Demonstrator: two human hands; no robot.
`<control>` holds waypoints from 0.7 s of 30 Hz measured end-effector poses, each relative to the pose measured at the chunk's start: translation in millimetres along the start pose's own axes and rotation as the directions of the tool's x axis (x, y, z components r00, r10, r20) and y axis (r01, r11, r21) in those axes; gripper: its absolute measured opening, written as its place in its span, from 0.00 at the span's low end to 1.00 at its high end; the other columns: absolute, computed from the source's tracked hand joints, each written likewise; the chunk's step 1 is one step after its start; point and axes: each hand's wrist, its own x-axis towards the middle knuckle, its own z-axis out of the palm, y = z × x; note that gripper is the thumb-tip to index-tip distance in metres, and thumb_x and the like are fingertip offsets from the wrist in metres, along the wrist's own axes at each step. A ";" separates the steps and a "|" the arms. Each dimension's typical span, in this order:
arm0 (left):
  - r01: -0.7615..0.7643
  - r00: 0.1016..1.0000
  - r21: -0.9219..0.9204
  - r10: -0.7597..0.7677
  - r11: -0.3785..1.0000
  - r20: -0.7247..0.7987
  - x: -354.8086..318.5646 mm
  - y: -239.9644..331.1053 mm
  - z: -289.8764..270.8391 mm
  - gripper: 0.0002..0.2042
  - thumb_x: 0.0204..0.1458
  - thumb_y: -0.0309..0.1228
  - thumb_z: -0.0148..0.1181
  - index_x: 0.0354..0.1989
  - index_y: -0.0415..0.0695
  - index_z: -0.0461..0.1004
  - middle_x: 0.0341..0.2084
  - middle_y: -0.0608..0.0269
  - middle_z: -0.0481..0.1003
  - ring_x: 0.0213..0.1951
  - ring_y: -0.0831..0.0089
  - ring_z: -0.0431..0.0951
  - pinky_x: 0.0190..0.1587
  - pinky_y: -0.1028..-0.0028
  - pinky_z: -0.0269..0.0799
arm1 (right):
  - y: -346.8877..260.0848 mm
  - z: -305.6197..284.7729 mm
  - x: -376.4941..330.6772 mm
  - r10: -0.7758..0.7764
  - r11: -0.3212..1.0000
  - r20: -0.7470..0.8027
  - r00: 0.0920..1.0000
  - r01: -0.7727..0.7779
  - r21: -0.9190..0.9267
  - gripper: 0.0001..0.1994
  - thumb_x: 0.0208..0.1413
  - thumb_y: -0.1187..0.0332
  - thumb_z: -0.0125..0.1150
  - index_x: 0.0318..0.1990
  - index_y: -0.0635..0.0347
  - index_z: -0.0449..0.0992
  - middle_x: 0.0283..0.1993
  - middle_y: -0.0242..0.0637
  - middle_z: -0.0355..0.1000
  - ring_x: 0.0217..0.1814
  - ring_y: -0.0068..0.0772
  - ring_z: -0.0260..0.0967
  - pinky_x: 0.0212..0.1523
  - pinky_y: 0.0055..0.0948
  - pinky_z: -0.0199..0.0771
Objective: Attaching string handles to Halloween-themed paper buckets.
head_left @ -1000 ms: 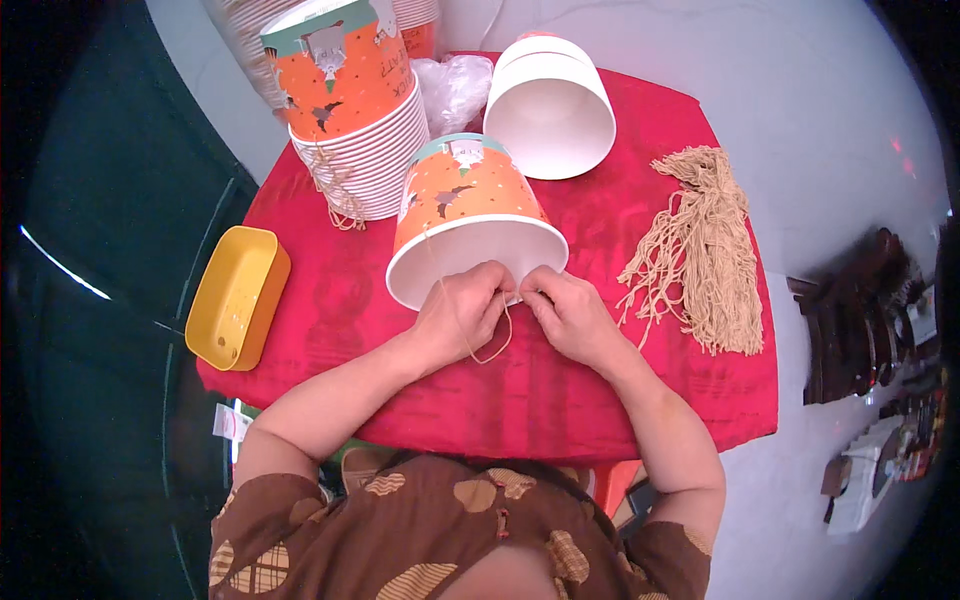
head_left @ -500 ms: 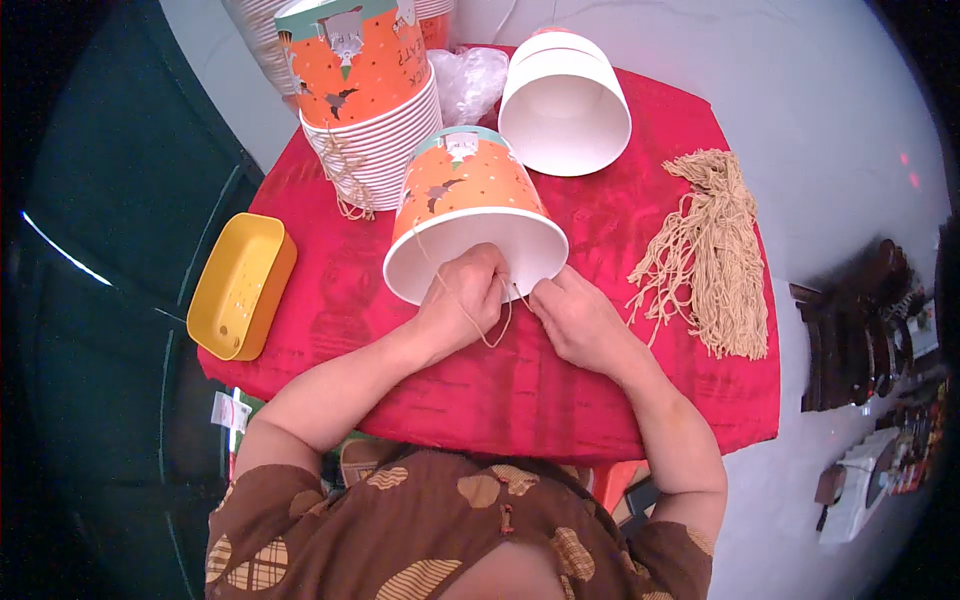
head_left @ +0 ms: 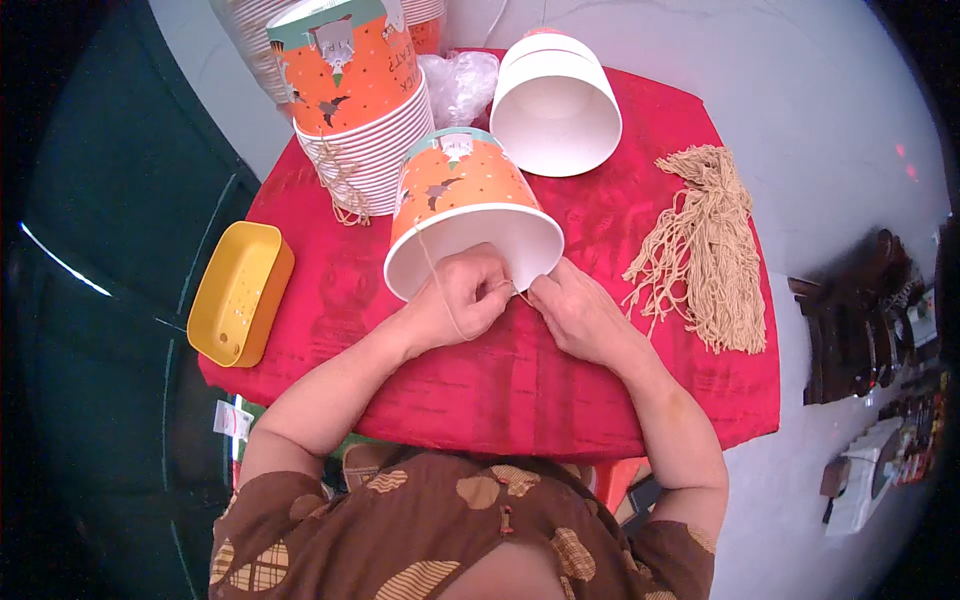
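An orange paper bucket (head_left: pixel 470 188) with a teal band lies tipped on its side, its white-rimmed mouth facing me. My left hand (head_left: pixel 466 292) is closed at the near part of the mouth, pinching a tan string (head_left: pixel 440 285). One length of it runs from the bucket's left wall across the back of that hand. At the rim's near right edge, my right hand (head_left: pixel 580 312) is closed too, its thumb and finger on the string by the rim. The exact spot where the string meets the rim is hidden by my fingers.
Nested orange buckets (head_left: pixel 365 120) stand at the back left, with string hanging down them. White-mouthed buckets (head_left: pixel 556 115) lie behind, next to crumpled clear plastic (head_left: pixel 460 85). A tan string bundle (head_left: pixel 715 255) lies right on the red tablecloth (head_left: pixel 330 300); a yellow tray (head_left: pixel 240 295) sits left.
The string loop hanging below my left hand has drawn up toward the rim. My left hand has turned and its fingers have come out of the bucket's mouth a little.
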 end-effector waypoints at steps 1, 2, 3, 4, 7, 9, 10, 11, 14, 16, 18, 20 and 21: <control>0.000 1.000 0.000 0.000 1.000 0.000 -0.2 -2.3 1.4 0.06 0.50 0.23 0.54 0.23 0.34 0.68 0.24 0.52 0.73 0.27 0.64 0.74 0.32 0.68 0.69 | -0.4 -0.1 0.2 -0.001 1.000 -0.009 1.000 0.001 0.006 0.08 0.47 0.81 0.53 0.36 0.69 0.68 0.39 0.54 0.66 0.43 0.57 0.67 0.43 0.47 0.70; 0.003 1.000 -0.136 -0.001 0.991 0.011 -0.1 -4.9 3.4 0.07 0.51 0.24 0.55 0.23 0.35 0.69 0.24 0.56 0.73 0.27 0.70 0.72 0.31 0.70 0.69 | -0.9 -0.4 0.5 -0.003 1.000 -0.009 1.000 0.003 0.007 0.08 0.47 0.81 0.53 0.36 0.69 0.68 0.39 0.54 0.66 0.43 0.57 0.67 0.43 0.47 0.70; 0.007 1.000 -0.269 -0.001 0.963 0.022 -0.3 -6.4 4.5 0.07 0.52 0.24 0.56 0.24 0.35 0.69 0.24 0.60 0.73 0.27 0.77 0.71 0.31 0.73 0.68 | -1.2 -0.8 0.4 0.007 1.000 -0.002 1.000 -0.007 0.007 0.08 0.47 0.81 0.53 0.37 0.69 0.68 0.39 0.54 0.66 0.44 0.58 0.67 0.43 0.47 0.70; 0.007 1.000 -0.268 -0.001 0.963 0.021 -1.1 -7.0 4.6 0.07 0.52 0.24 0.56 0.24 0.35 0.69 0.24 0.60 0.73 0.27 0.77 0.71 0.31 0.73 0.68 | -1.5 -1.1 0.4 0.016 1.000 0.005 1.000 -0.016 0.007 0.08 0.47 0.80 0.53 0.38 0.69 0.68 0.40 0.55 0.66 0.44 0.58 0.67 0.43 0.47 0.70; 0.115 0.991 -0.305 -0.090 0.945 0.097 1.0 -2.7 4.1 0.07 0.54 0.25 0.56 0.25 0.36 0.71 0.23 0.66 0.73 0.28 0.83 0.68 0.30 0.75 0.67 | 2.6 -0.1 -1.0 0.025 0.999 0.039 0.999 -0.026 0.020 0.09 0.49 0.80 0.53 0.39 0.68 0.68 0.40 0.54 0.66 0.45 0.58 0.67 0.44 0.47 0.70; 0.208 0.977 -0.143 -0.198 0.968 0.083 3.7 4.9 2.3 0.07 0.54 0.26 0.56 0.27 0.36 0.72 0.21 0.59 0.74 0.25 0.73 0.73 0.29 0.70 0.69 | 2.3 -0.2 0.8 0.006 0.999 0.021 1.000 -0.007 0.049 0.09 0.49 0.80 0.53 0.39 0.68 0.68 0.41 0.54 0.67 0.45 0.58 0.67 0.44 0.47 0.70; 0.207 0.977 -0.143 -0.196 0.968 0.084 3.9 7.4 4.2 0.07 0.54 0.26 0.56 0.27 0.36 0.72 0.21 0.59 0.74 0.25 0.73 0.73 0.29 0.70 0.69 | 2.1 -0.1 1.7 -0.014 0.997 0.003 1.000 0.014 0.080 0.09 0.50 0.80 0.53 0.40 0.68 0.68 0.42 0.54 0.67 0.45 0.58 0.67 0.44 0.47 0.70; 0.096 0.995 -0.041 -0.096 0.994 0.016 4.0 11.1 6.6 0.07 0.54 0.26 0.57 0.28 0.36 0.73 0.20 0.57 0.74 0.24 0.71 0.74 0.29 0.70 0.69 | 2.9 -0.1 2.7 -0.014 0.997 0.000 1.000 0.014 0.078 0.09 0.50 0.80 0.53 0.40 0.68 0.68 0.42 0.54 0.67 0.45 0.58 0.67 0.44 0.47 0.70; 0.023 1.000 0.112 -0.021 0.993 -0.016 1.9 22.6 7.0 0.06 0.54 0.26 0.58 0.28 0.35 0.73 0.22 0.48 0.74 0.26 0.60 0.76 0.30 0.66 0.71 | 4.6 0.1 4.8 -0.065 0.993 -0.082 0.995 0.073 0.094 0.09 0.50 0.79 0.53 0.41 0.68 0.69 0.44 0.53 0.67 0.45 0.57 0.66 0.45 0.46 0.69; 0.033 0.999 0.184 -0.025 0.982 -0.048 0.8 23.4 9.9 0.07 0.54 0.27 0.58 0.29 0.35 0.74 0.24 0.45 0.75 0.28 0.56 0.78 0.31 0.63 0.72 | 4.1 0.3 5.5 -0.086 0.990 -0.069 0.994 0.094 0.109 0.09 0.51 0.78 0.54 0.41 0.68 0.69 0.44 0.52 0.68 0.46 0.55 0.66 0.47 0.46 0.68; 0.066 0.997 0.197 -0.060 0.978 -0.039 0.9 17.1 12.6 0.08 0.54 0.27 0.58 0.29 0.34 0.75 0.24 0.45 0.75 0.28 0.54 0.78 0.32 0.62 0.72 | 6.8 5.7 3.8 -0.083 0.993 -0.050 0.995 0.086 0.075 0.10 0.51 0.78 0.54 0.41 0.67 0.69 0.45 0.52 0.68 0.47 0.55 0.65 0.48 0.45 0.68; 0.100 0.995 0.211 -0.096 0.972 -0.031 0.8 13.5 15.2 0.08 0.54 0.28 0.57 0.29 0.34 0.75 0.25 0.44 0.76 0.29 0.53 0.78 0.33 0.61 0.72 | 7.6 7.1 3.2 -0.080 0.996 -0.032 0.996 0.081 0.042 0.10 0.51 0.77 0.55 0.41 0.67 0.70 0.45 0.52 0.68 0.47 0.54 0.65 0.48 0.45 0.67; 0.113 0.993 0.167 -0.104 0.979 -0.059 0.9 13.4 16.9 0.09 0.54 0.27 0.55 0.27 0.33 0.74 0.24 0.43 0.75 0.29 0.49 0.77 0.33 0.59 0.71 | 7.4 6.5 3.5 -0.050 0.998 -0.008 0.999 0.050 0.035 0.09 0.51 0.77 0.55 0.41 0.66 0.70 0.44 0.51 0.68 0.47 0.54 0.65 0.48 0.44 0.67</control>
